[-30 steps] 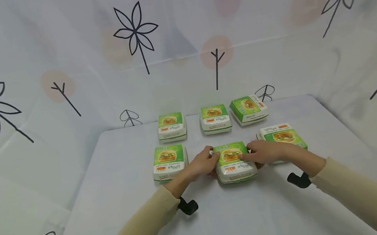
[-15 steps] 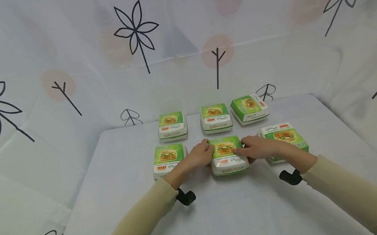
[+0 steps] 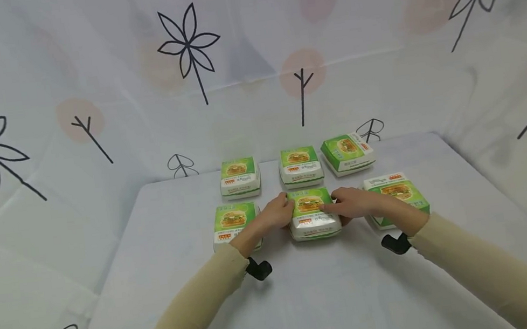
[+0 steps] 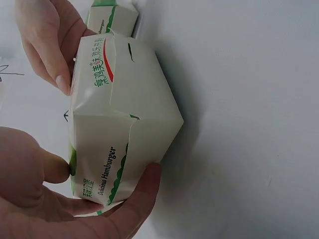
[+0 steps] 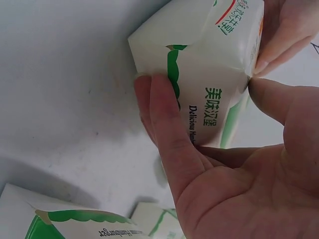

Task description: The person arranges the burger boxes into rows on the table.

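Note:
Both hands hold a green-and-white hamburger box (image 3: 316, 229), lid side up, in the middle of the table. My left hand (image 3: 276, 212) grips its left side, thumb at the lid's edge and fingers along the side wall (image 4: 102, 154). On the opposite side my right hand (image 3: 357, 202) holds it the same way, its thumb on the lid and fingertips (image 5: 162, 89) against the lower wall. Just behind stands a second hamburger box (image 3: 301, 168). A third box (image 3: 235, 222) lies close to my left hand, and another box (image 3: 400, 192), turned askew, sits beside my right wrist.
Along the table's back edge are a box at the left (image 3: 239, 178) and a tilted-round box at the right (image 3: 347, 153). A patterned white cloth (image 3: 248, 112) hangs behind the white table (image 3: 308, 300). Black wrist cameras (image 3: 259, 269) stick out below the wrists.
Both hands have carried the held box away from me and slightly left, up to the back middle box. The other boxes stay where they were.

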`<state>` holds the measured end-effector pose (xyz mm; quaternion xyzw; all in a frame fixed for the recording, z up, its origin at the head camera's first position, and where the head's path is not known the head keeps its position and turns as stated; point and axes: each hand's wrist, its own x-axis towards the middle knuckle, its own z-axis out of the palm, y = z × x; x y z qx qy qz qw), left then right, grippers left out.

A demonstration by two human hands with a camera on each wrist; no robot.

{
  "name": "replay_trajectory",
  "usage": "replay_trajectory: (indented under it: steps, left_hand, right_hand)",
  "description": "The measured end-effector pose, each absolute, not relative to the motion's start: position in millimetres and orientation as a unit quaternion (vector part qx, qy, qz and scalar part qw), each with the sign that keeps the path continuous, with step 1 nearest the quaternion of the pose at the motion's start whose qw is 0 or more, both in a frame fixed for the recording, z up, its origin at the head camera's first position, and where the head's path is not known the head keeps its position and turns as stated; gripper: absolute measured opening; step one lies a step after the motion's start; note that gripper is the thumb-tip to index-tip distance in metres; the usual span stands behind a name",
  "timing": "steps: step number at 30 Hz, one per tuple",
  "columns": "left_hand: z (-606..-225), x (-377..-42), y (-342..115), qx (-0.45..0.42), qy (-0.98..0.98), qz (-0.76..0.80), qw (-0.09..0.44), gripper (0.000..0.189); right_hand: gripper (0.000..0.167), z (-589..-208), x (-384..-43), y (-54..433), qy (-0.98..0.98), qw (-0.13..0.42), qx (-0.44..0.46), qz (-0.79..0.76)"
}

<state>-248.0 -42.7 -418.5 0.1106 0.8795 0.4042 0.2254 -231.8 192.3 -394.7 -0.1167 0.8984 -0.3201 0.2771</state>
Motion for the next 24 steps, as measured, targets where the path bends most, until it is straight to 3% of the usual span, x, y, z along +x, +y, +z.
replay_trajectory:
  steps: [10,19,24]
  left_hand:
    - [-400.1,-247.5,-49.9,0.147,0.913,0.328,0.19,0.061]
    - [-375.7,-258.5,-43.9,0.221,0.914,0.316,0.129,0.07]
    - [-368.8,-261.8,-22.0,0.213,0.91,0.338,0.113,0.076]
  right_hand:
    - [0.068,-376.5,-227.1,195.7,0.902,0.282,-0.118,-0.304]
    - [0.071,-345.7,-223.5,217.8,0.918,0.251,-0.151,-0.268]
    - [0.075,-337.6,-229.6,235.8,0.939,0.209,-0.165,-0.22]
